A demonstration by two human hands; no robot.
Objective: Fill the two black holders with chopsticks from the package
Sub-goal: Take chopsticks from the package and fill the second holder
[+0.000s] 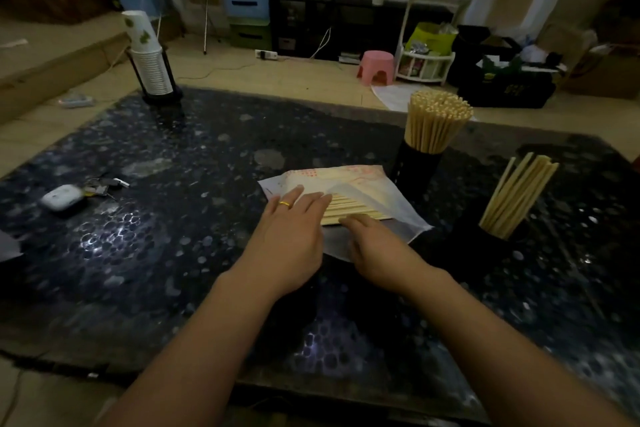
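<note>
Left hand, ring on one finger, lies flat with straight fingers on the package, fingertips at the near ends of the loose chopsticks showing in its open mouth. Right hand lies just beside it at the same ends; fingers bend toward the bundle, but whether they pinch any sticks cannot be told. The package lies on the dark speckled table, mid-right. Behind it stands a black holder packed full of chopsticks; to the right a second black holder carries only a few, leaning. At far left: an earbud case with keys, and a stack of paper cups.
</note>
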